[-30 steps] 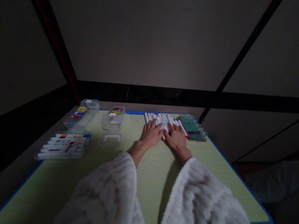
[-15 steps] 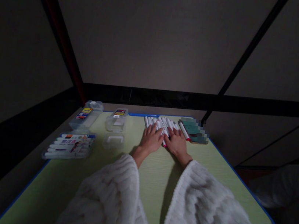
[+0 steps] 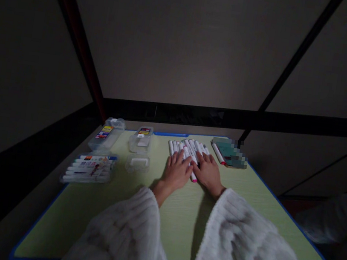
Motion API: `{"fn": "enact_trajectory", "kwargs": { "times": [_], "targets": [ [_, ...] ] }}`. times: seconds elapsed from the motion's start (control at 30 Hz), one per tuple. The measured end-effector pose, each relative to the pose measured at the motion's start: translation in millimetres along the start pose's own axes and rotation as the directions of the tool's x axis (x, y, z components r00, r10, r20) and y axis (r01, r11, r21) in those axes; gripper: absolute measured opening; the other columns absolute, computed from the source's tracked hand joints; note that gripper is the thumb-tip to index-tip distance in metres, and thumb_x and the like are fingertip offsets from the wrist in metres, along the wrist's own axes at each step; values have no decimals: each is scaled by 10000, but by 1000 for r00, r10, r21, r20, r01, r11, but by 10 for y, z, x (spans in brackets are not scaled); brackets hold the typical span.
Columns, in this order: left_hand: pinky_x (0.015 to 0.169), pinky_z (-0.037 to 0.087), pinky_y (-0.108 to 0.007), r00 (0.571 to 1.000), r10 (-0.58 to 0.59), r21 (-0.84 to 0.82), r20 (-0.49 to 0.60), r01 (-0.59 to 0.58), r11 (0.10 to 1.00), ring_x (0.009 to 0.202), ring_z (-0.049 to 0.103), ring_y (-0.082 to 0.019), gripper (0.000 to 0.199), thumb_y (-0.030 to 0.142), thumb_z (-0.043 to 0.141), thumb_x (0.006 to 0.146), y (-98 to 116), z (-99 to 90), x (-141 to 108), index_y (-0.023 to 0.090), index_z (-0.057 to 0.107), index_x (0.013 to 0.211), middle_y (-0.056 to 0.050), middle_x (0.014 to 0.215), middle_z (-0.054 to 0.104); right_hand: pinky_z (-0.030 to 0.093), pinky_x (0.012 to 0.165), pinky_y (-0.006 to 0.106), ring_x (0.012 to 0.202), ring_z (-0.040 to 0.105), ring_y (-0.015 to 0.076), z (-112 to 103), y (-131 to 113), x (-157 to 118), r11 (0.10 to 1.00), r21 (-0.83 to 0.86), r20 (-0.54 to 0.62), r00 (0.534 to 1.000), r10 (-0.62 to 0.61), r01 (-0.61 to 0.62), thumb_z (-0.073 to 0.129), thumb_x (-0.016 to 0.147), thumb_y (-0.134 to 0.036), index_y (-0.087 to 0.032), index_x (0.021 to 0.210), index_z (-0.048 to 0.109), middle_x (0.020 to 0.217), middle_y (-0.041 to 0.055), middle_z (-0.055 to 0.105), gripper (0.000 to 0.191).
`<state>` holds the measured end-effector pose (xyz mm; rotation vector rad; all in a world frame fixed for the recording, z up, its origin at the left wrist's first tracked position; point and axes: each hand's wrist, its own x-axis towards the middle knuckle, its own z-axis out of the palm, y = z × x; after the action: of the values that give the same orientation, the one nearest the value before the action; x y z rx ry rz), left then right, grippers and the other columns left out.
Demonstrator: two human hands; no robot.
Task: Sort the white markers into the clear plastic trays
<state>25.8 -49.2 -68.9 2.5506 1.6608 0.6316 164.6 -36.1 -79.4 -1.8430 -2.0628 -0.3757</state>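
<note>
Drawn nearer: white markers [image 3: 191,147], one bunch, far-centre of the bench [image 3: 176,221]. Left hand [image 3: 178,172], right hand [image 3: 208,173]: fingers spread over the bunch, I note. Single red-capped marker [image 3: 218,153]: right, beside green item [image 3: 230,151]. Clear case [image 3: 104,141]: far left.

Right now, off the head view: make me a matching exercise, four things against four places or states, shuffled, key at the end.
1. left hand
2. clear marker case
3. table
4. lone red-ended marker

A. pale green top, blue edging
B. at the left edge of the green pad
C. fingers over the loose white markers
D. by the tabletop's left edge, white pens showing inside

Pairs: 1-C, 2-D, 3-A, 4-B
</note>
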Motion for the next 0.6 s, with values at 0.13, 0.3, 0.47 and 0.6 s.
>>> {"fn": "enact_trajectory", "kwargs": {
  "times": [0.13,0.3,0.47,0.6],
  "targets": [
    [1029,248,-498,1000,6,-1,-3,-6,1000,1278,280,-292,440,431,284,873,12,-25,-60,257,408,1258,-75,1416,290,296,931,389,1120,416,277,-22,-16,-5,1000,7,23,1000,5,-5,354,867,-415,-130,1246,454,1190,142,531,484],
    [1037,261,-480,999,25,-72,-37,-28,997,1284,279,-265,474,431,299,872,-33,-64,-50,217,366,1290,-106,1403,308,294,928,379,1117,414,271,-77,-31,3,1000,5,39,999,15,-15,355,869,-416,-146,1244,450,1185,135,530,472],
    [1076,257,-382,990,111,-165,-85,-124,978,1295,269,-218,444,331,364,863,-195,-160,-191,130,396,1258,-138,1381,327,300,912,383,1089,429,272,-109,-42,12,1000,13,40,999,18,-19,357,868,-419,-149,1223,462,1156,138,538,459],
    [1090,251,-374,988,132,-232,-79,-147,961,1300,255,-210,471,265,410,834,-365,-221,-338,93,350,1269,-148,1381,314,340,866,384,1066,445,287,-111,-30,16,999,25,36,999,21,-22,368,860,-422,-155,1207,473,1152,137,538,451]
  ]
}}
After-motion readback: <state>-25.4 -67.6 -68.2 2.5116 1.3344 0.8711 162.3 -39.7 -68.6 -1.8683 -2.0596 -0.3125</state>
